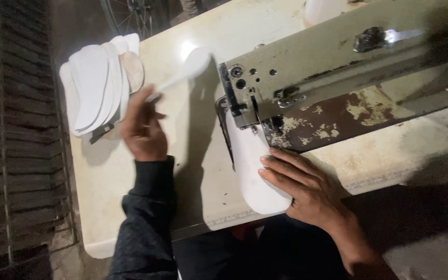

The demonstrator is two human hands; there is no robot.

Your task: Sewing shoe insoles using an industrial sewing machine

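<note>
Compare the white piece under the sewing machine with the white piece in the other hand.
The white piece under the machine head lies flat on the table, pressed by the right hand; the lifted white piece is held in the air by the left hand. The flat one looks sharp, the lifted one blurred. The flat one shows its whole face, the lifted one looks narrower. Both are white, elongated and rounded.

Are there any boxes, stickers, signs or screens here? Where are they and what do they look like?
None in view: no package, label, sign or screen.
What shows instead: a worn grey-green sewing machine on a cream table, a stack of white sole-shaped pieces at the table's far left, one white piece under the right hand, and another in the left hand.
</note>
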